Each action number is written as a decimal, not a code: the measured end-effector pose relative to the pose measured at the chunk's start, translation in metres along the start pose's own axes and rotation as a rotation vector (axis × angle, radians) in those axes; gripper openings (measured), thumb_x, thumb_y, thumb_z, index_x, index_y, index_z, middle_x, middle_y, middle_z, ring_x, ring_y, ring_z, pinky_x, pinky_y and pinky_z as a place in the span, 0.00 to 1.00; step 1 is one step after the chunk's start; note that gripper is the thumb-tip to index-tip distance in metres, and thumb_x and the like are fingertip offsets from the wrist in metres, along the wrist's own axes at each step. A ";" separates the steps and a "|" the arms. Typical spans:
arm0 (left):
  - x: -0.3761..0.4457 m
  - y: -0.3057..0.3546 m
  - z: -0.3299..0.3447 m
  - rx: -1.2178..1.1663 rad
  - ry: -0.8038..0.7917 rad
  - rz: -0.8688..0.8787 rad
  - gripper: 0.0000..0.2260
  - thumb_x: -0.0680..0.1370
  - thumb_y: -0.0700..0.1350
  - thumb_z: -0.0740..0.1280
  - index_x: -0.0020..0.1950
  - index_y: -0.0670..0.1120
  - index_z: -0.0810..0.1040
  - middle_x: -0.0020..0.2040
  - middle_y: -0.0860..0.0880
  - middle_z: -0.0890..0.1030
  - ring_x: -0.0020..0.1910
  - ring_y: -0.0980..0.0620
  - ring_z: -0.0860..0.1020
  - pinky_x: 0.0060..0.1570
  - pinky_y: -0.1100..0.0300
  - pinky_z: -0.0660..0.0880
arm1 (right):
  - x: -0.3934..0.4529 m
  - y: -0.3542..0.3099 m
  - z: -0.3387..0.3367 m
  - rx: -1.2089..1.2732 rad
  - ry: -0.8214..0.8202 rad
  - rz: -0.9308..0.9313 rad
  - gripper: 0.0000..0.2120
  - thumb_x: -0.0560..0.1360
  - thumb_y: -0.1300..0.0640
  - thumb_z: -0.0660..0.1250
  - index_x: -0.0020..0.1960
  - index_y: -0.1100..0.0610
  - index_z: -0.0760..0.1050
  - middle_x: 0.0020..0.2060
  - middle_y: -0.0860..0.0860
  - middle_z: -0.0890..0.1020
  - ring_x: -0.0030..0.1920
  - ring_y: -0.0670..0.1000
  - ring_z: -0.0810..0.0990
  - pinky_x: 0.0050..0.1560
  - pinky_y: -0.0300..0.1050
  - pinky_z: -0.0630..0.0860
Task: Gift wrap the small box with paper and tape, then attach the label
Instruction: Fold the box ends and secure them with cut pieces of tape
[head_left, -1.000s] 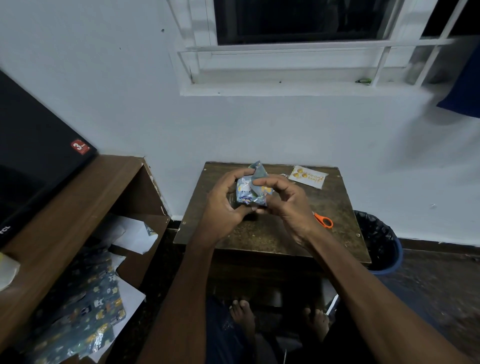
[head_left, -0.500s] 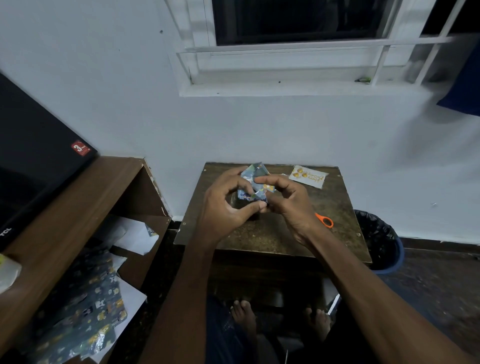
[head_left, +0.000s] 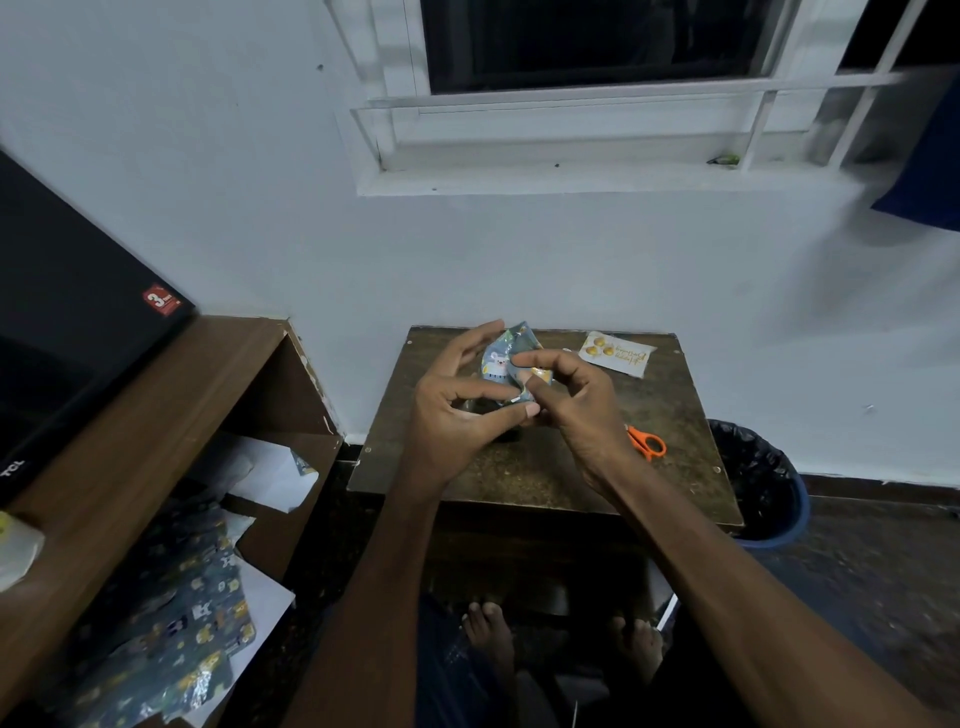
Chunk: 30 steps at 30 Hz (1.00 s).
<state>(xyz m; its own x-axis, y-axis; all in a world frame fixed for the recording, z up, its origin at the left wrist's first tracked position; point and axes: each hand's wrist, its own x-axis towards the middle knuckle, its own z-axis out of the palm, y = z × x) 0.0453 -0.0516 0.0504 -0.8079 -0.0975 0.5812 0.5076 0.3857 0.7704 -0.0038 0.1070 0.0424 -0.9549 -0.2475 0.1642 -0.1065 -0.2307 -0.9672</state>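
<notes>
At the far left we see a black TV box lying on a brown wooden shelf unit. In the shelf's open compartment lie white sheets, and below them a spare sheet of patterned wrapping paper spills toward the floor.

Moving toward the middle, we come to the small dark wooden table, set against the white wall under a window. Above its far half we hold the small box, already covered in blue-grey paper printed with a white bear, lifted off the tabletop between both hands. Our left hand cups it from the left: the fingers curve up around the far side and the thumb stretches underneath along the near bottom edge. Our right hand meets it from the right, with the forefinger and thumb pinching a fold of paper on the box's right end while the other fingers curl loosely behind. A pointed flap of paper stands up at the top of the box.

Further right, the label, a white card with gold balloons, lies flat at the table's far right corner, apart from the box. Orange-handled scissors lie near the right edge, partly hidden by our right wrist. Beyond the table stands a blue bin lined with a black bag.
</notes>
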 end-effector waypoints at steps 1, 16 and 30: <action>0.000 0.000 0.001 0.001 0.001 0.009 0.09 0.70 0.36 0.83 0.48 0.41 0.90 0.74 0.45 0.77 0.73 0.46 0.76 0.70 0.52 0.76 | 0.000 0.001 0.000 -0.015 0.010 -0.008 0.06 0.78 0.61 0.74 0.55 0.57 0.85 0.55 0.52 0.85 0.55 0.56 0.86 0.42 0.49 0.83; -0.003 0.007 0.005 0.366 0.123 0.178 0.07 0.68 0.44 0.85 0.43 0.48 0.90 0.56 0.54 0.84 0.54 0.56 0.83 0.47 0.54 0.81 | 0.013 0.015 -0.010 -0.213 -0.018 -0.079 0.07 0.75 0.56 0.77 0.53 0.48 0.87 0.54 0.47 0.86 0.59 0.51 0.84 0.57 0.65 0.82; -0.005 -0.003 0.012 0.265 0.200 0.140 0.06 0.69 0.39 0.84 0.42 0.44 0.89 0.44 0.53 0.88 0.50 0.53 0.85 0.51 0.49 0.81 | 0.008 0.005 -0.009 -0.118 -0.050 -0.007 0.06 0.78 0.61 0.75 0.53 0.54 0.87 0.60 0.54 0.82 0.52 0.56 0.87 0.45 0.61 0.86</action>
<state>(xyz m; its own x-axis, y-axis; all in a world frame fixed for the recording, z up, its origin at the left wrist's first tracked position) 0.0443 -0.0412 0.0418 -0.6484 -0.1949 0.7360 0.4927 0.6296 0.6007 -0.0146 0.1125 0.0376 -0.9394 -0.2933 0.1776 -0.1477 -0.1212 -0.9816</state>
